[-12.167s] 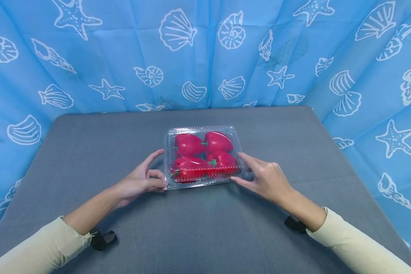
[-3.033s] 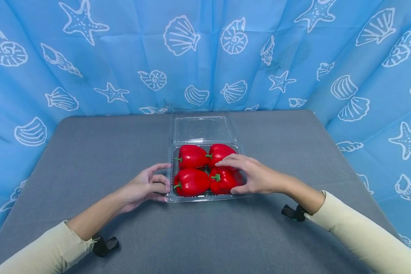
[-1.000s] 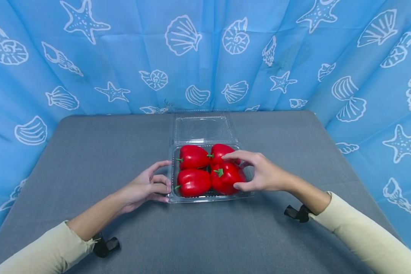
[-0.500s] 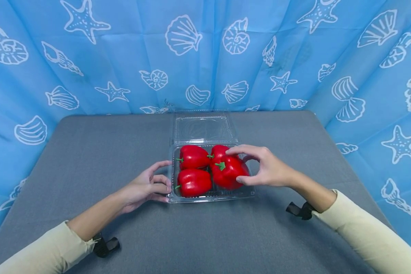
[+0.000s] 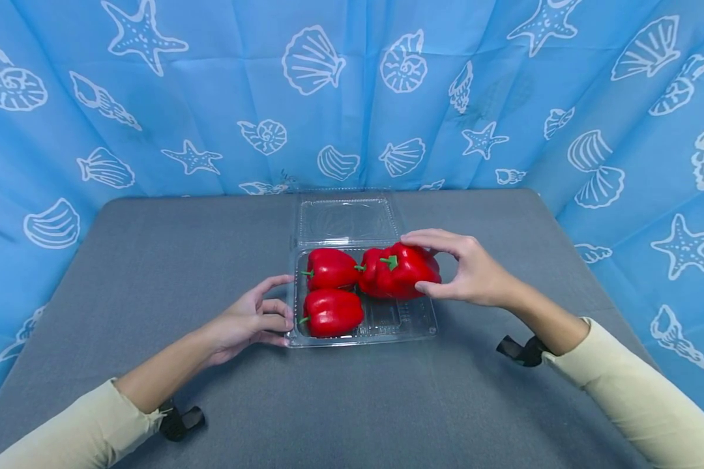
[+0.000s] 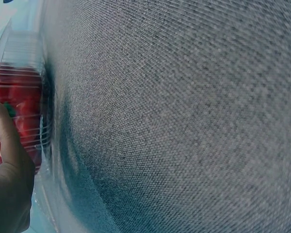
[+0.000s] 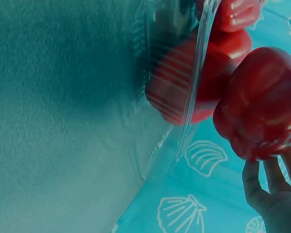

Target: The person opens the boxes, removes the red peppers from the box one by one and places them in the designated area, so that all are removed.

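Note:
A red bell pepper [image 5: 413, 273] with a green stem is held between the thumb and fingers of my right hand [image 5: 475, 273]. In the right wrist view this pepper [image 7: 262, 102] is up above the container's rim, clear of the wall. Under it lies a clear plastic container [image 5: 364, 341], opened flat. Two peppers fill its left side, one at the back [image 5: 331, 268] and one in front [image 5: 332, 314]. A third pepper [image 5: 371, 267] at back right is partly hidden by the held one. My left hand [image 5: 243, 322] grips the container's left edge with thumb and fingertips.
The container's clear lid [image 5: 347, 221] lies folded back toward the table's far edge. Grey cloth covers the table [image 5: 352, 404]. A blue curtain [image 5: 364, 98] with white shell prints hangs behind and at both sides. Black straps [image 5: 182, 422] sit at the wrists.
The container, closed at first, has been opened and its lid laid back. My right hand has lifted the front right pepper up, back and right. The left hand stays at the container's edge.

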The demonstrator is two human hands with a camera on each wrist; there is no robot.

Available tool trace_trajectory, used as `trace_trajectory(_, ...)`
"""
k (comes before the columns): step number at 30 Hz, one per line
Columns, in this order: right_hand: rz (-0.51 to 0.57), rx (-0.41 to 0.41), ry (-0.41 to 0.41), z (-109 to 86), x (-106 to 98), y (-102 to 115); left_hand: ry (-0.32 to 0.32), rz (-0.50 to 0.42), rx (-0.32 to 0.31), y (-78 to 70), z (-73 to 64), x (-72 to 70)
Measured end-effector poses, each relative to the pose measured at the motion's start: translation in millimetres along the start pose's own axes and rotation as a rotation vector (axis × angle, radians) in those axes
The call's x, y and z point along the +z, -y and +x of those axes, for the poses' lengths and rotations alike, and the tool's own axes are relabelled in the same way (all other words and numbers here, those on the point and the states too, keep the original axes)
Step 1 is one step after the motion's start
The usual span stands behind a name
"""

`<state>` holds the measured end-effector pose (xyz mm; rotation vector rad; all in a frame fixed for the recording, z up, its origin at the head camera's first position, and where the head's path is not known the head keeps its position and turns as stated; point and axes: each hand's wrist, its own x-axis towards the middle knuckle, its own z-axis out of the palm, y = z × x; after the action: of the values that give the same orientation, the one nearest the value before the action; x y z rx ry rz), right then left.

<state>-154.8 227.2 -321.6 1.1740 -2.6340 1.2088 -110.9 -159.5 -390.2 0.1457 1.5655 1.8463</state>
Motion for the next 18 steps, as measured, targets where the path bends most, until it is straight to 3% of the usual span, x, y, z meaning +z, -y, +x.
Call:
trace_trajectory(8, -0.084, 0.002, -0.129, 0.4, -12.1, -12.1, -0.009, 0.0, 0.001, 0.9, 0.6, 0.6)
trace_trajectory(18, -0.204, 0.106, -0.326, -3.5, -31.0, -41.2, -0.031, 0.007, -0.002, 0.7, 0.7, 2.6)
